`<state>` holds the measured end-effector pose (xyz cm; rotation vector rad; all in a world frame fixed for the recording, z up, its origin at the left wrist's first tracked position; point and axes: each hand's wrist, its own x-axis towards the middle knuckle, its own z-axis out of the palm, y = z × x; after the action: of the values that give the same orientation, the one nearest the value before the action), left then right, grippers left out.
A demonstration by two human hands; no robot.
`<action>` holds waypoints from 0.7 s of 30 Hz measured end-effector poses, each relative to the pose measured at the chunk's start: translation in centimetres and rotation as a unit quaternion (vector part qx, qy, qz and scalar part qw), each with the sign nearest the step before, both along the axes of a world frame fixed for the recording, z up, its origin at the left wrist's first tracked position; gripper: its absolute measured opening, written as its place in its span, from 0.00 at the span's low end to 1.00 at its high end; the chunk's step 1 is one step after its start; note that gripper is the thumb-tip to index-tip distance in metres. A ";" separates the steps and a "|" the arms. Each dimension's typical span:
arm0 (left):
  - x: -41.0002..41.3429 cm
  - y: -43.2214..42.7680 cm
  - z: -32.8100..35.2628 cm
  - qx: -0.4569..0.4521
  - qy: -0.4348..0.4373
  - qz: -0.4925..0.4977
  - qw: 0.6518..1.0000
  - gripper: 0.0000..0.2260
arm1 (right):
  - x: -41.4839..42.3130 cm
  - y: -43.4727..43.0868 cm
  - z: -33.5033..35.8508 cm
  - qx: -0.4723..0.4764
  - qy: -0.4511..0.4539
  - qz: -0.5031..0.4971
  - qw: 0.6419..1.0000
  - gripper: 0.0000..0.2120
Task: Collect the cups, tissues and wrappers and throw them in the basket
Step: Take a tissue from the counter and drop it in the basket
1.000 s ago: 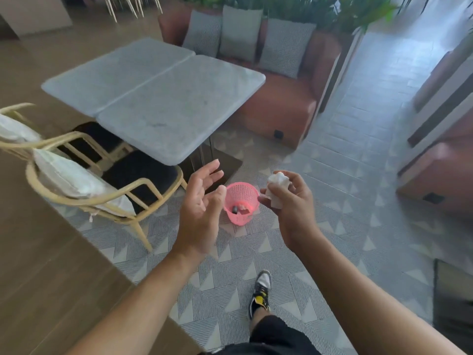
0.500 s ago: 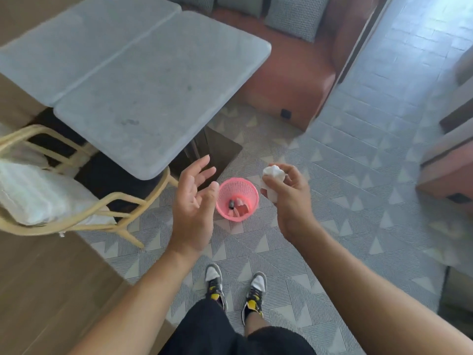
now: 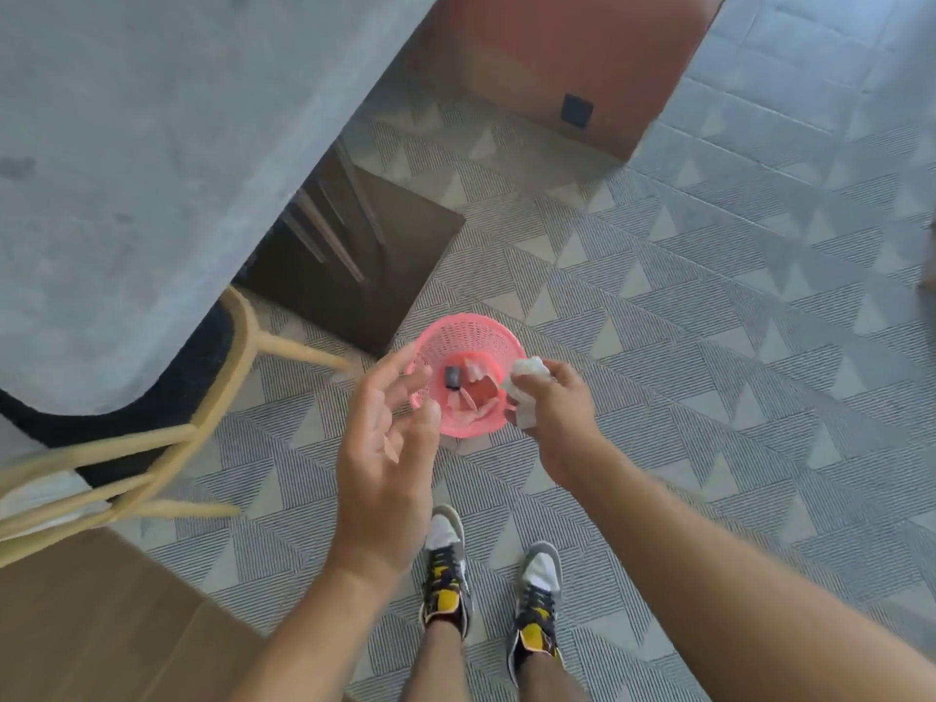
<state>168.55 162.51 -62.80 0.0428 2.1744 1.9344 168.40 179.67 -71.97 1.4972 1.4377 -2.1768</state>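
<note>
Grey patterned floor [image 3: 709, 347] fills most of the view, with one strip of wood flooring [image 3: 101, 625] at the near left. One grey tabletop [image 3: 126, 169] takes up the far left, its dark base plate [image 3: 364, 255] on the floor under it. One wooden chair [image 3: 242, 336] is tucked beneath its near edge. One red-brown sofa base [image 3: 557, 58] stands at the far side.

One pink basket [image 3: 471, 321] stands on the floor just right of the base plate. It holds one small dark item [image 3: 452, 375] and several pink and pale scraps [image 3: 483, 392], too blurred to count.

Two hands hang above the basket. The left hand [image 3: 385, 448] is over its left rim, palm turned inward, fingers spread and relaxed, its grip apart and holding nothing. The right hand [image 3: 562, 412] is over the right rim, its grip clamped on one crumpled white tissue [image 3: 527, 377], which sticks out above and below the fingers. Two shoes [image 3: 445, 564] show at the near edge, toes toward the basket.

Against half a second ago, the view has tipped further down. The second slab and the cushions have dropped out of sight, and the basket looms larger. Both hands have come from short of the basket to directly over its rim. The left hand is still empty and the tissue still held.
</note>
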 end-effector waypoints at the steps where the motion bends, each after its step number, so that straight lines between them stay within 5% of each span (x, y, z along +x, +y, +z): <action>1: -0.8 -0.2 -2.1 0.000 -0.004 -0.003 1.000 0.22 | -0.7 -0.2 -2.6 -0.009 -0.011 -0.008 1.000 0.09; 11: -4.3 -2.8 -14.7 0.009 -0.028 -0.013 0.999 0.19 | -4.4 -3.0 -19.0 -0.059 -0.069 -0.018 0.996 0.18; 21: -6.1 -3.5 -14.2 0.020 -0.038 -0.016 0.999 0.19 | -4.1 -2.9 -18.8 -0.003 -0.061 -0.025 0.998 0.07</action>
<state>162.47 159.00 -76.99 0.0092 2.0751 1.9292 164.31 176.78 -90.81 1.6492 1.3683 -2.0760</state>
